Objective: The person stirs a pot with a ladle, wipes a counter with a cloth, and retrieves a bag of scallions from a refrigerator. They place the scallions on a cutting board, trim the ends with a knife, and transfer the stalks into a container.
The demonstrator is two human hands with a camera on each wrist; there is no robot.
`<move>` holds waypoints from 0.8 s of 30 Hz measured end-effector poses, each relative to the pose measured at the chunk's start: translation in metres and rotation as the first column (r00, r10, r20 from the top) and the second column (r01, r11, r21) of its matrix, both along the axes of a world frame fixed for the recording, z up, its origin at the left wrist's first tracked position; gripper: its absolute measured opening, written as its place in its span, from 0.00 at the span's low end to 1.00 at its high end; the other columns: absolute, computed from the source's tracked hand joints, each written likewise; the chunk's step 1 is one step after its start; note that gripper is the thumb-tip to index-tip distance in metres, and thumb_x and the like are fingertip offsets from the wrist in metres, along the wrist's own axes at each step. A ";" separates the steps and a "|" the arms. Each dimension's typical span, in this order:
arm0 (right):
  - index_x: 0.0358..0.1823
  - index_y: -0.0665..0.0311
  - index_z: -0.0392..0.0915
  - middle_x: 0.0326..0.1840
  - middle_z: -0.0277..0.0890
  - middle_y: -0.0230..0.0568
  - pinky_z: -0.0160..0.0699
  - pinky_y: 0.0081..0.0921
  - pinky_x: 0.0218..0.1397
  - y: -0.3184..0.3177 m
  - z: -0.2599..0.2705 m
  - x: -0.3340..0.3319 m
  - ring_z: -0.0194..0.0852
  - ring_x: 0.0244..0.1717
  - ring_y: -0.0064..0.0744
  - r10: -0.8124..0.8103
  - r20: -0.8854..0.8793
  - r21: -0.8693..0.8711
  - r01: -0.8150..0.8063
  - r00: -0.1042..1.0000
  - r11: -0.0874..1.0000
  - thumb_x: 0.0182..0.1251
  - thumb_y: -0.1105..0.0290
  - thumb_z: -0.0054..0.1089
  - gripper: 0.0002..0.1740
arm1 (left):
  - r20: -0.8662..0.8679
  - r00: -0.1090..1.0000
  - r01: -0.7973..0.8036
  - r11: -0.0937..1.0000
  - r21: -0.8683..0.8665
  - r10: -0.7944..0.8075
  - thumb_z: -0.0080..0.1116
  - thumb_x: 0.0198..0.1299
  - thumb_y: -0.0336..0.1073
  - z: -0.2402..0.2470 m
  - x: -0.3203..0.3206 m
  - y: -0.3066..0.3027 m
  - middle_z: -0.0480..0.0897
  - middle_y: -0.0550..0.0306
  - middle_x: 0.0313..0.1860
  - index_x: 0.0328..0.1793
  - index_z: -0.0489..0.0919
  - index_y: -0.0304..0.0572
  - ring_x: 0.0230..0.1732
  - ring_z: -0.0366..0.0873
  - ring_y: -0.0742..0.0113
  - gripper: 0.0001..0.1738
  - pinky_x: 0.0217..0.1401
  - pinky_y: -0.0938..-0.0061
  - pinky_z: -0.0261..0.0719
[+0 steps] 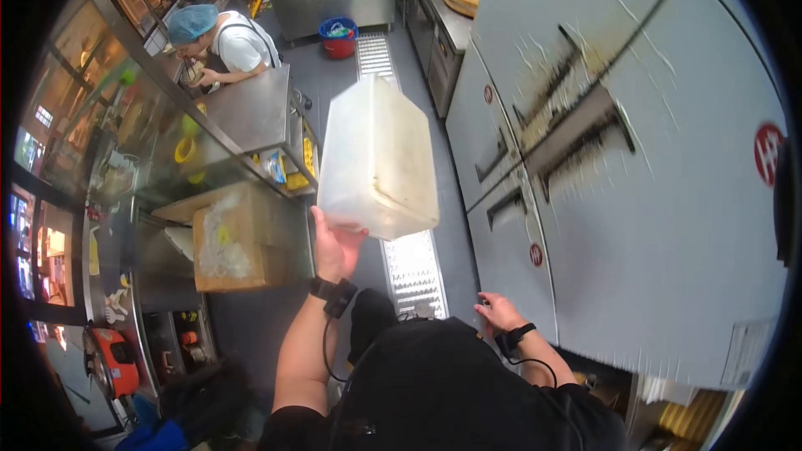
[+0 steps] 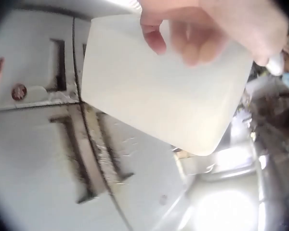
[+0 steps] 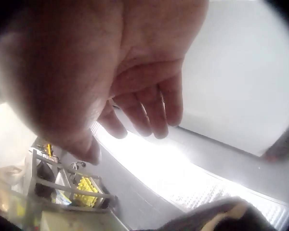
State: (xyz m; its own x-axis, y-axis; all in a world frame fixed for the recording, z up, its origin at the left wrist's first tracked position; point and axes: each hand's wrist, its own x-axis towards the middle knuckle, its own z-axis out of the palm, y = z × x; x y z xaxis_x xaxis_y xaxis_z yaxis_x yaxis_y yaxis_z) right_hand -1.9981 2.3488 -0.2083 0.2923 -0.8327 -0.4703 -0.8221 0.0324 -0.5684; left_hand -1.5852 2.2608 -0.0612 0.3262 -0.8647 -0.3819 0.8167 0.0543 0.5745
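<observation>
My left hand [image 1: 336, 252] holds a large translucent white plastic container [image 1: 380, 159] out in front of me, tilted, at its near lower end. In the left wrist view the fingers [image 2: 200, 48] lie against the container's pale face [image 2: 159, 91], with the thumb beyond its edge. Lower and to the right, my right hand [image 1: 503, 315] hangs near the refrigerator doors with nothing in it. Its fingers [image 3: 151, 113] are loosely bent in the right wrist view.
A tall grey refrigerator [image 1: 668, 225] with worn handles lines the right side. Below runs a metal floor drain grate [image 1: 415, 271]. A cardboard box [image 1: 238, 242] stands left. Ahead are a steel table [image 1: 251, 108], a red-and-blue bin [image 1: 339, 43] and a person in a blue hair cover [image 1: 246, 42].
</observation>
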 end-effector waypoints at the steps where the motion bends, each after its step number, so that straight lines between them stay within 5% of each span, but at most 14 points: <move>1: 0.65 0.66 0.80 0.65 0.82 0.55 0.76 0.43 0.72 -0.024 -0.003 0.006 0.78 0.67 0.55 -0.009 0.012 0.020 0.009 1.000 1.000 0.72 0.51 0.65 0.30 | -0.077 0.997 -0.002 0.999 0.038 0.005 0.43 0.74 0.75 -0.017 0.010 -0.027 0.83 0.58 0.37 0.54 0.81 0.49 0.39 0.79 0.59 0.37 0.50 0.52 0.75; 4: 0.66 0.65 0.80 0.65 0.81 0.56 0.77 0.43 0.71 -0.088 -0.010 0.022 0.78 0.68 0.55 -0.021 -0.046 0.023 0.022 0.999 0.999 0.72 0.50 0.65 0.31 | -0.352 0.935 0.029 0.998 -0.061 -0.048 0.43 0.74 0.75 -0.064 0.041 -0.098 0.84 0.58 0.38 0.55 0.81 0.51 0.40 0.79 0.58 0.36 0.50 0.52 0.75; 9: 0.66 0.65 0.79 0.65 0.82 0.55 0.77 0.44 0.71 -0.176 -0.029 0.064 0.78 0.67 0.56 -0.079 -0.137 0.009 0.081 0.987 0.997 0.71 0.50 0.66 0.31 | -0.505 0.862 0.001 0.998 -0.068 -0.035 0.44 0.73 0.73 -0.083 0.091 -0.209 0.84 0.58 0.47 0.60 0.80 0.54 0.45 0.78 0.57 0.34 0.51 0.51 0.74; 18: 0.67 0.63 0.79 0.61 0.84 0.54 0.82 0.43 0.66 -0.290 -0.028 0.160 0.84 0.62 0.53 -0.341 -0.123 0.130 0.356 0.932 0.925 0.70 0.49 0.67 0.32 | -0.421 0.900 0.068 0.990 -0.122 -0.114 0.47 0.72 0.73 -0.044 0.200 -0.432 0.82 0.61 0.59 0.66 0.78 0.57 0.58 0.76 0.56 0.34 0.55 0.51 0.73; 24: 0.52 0.64 0.87 0.54 0.86 0.56 0.82 0.45 0.63 -0.411 -0.047 0.186 0.84 0.58 0.56 -0.360 -0.088 0.067 0.366 0.929 0.928 0.74 0.54 0.62 0.21 | -0.339 0.932 0.080 0.985 -0.150 -0.127 0.41 0.74 0.74 -0.051 0.224 -0.567 0.82 0.60 0.60 0.68 0.77 0.54 0.60 0.75 0.56 0.37 0.57 0.52 0.73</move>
